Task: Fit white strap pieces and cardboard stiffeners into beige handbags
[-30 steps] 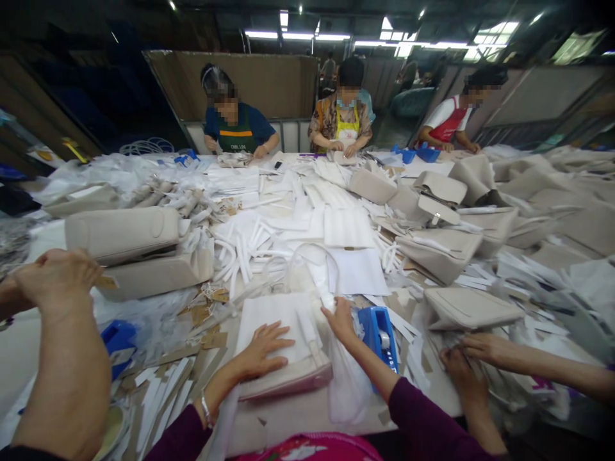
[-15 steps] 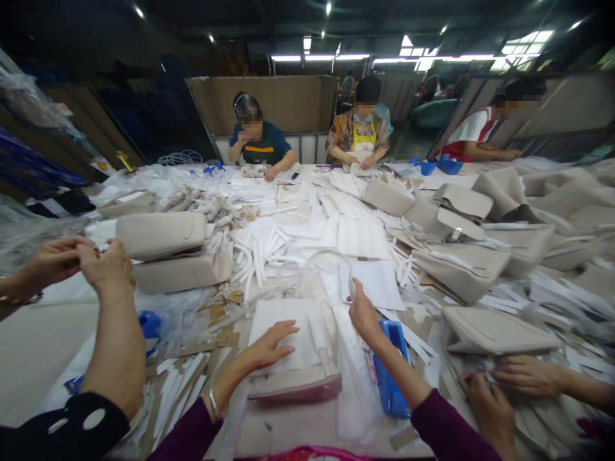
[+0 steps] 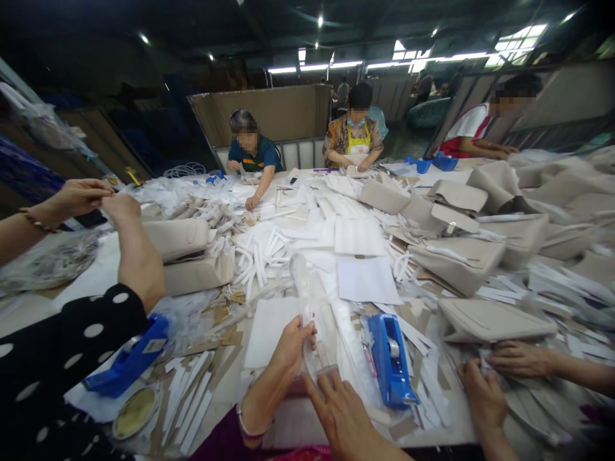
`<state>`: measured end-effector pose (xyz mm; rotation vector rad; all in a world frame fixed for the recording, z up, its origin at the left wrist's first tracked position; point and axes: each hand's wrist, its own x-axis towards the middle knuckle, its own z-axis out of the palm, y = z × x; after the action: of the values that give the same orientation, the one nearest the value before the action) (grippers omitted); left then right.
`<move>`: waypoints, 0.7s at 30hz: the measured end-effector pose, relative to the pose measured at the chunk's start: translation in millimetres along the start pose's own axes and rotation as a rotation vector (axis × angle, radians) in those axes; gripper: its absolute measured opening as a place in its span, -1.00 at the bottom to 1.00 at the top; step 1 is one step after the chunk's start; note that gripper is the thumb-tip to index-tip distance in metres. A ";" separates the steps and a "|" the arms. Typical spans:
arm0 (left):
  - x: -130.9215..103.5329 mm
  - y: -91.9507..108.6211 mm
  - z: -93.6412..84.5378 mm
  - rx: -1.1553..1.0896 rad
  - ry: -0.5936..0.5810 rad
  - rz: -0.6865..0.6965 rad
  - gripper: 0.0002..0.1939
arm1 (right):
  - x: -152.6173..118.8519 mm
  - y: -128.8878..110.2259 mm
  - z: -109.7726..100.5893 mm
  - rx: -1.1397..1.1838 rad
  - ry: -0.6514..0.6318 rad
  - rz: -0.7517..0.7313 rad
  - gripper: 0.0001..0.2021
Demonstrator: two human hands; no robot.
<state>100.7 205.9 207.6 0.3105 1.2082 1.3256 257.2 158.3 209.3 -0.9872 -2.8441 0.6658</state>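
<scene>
My left hand (image 3: 287, 351) is closed around a strap in clear plastic wrap (image 3: 302, 288), which stands up from the fist and curves at its top. My right hand (image 3: 341, 410) lies lower and to the right, its fingers stretched out against the strap's lower end. Beneath both hands is a bag, mostly covered by them. A white foam sheet (image 3: 270, 330) lies just beyond my left hand. To the right of my right hand stands a blue tape dispenser (image 3: 391, 362).
Co-workers' hands work at left (image 3: 122, 205) and right (image 3: 485, 384). Beige bags (image 3: 461, 269) pile up on the right, with two more bags (image 3: 195, 272) on the left. Paper strips (image 3: 192, 397), white foam tubes (image 3: 262, 256) and another blue dispenser (image 3: 127, 358) lie around.
My left hand has moved from lying on the white sheet to gripping the wrapped strap. My right hand has let go higher up and come down toward me to its lower end.
</scene>
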 end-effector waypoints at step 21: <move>61.6 32.2 -78.1 0.868 -0.085 0.181 -0.68 | 187.1 79.2 -176.9 1.092 -0.567 0.259 -0.84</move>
<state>7.2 233.7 169.9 1.1010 1.6606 0.8511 188.4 393.8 320.6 -0.9907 -2.0077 2.4371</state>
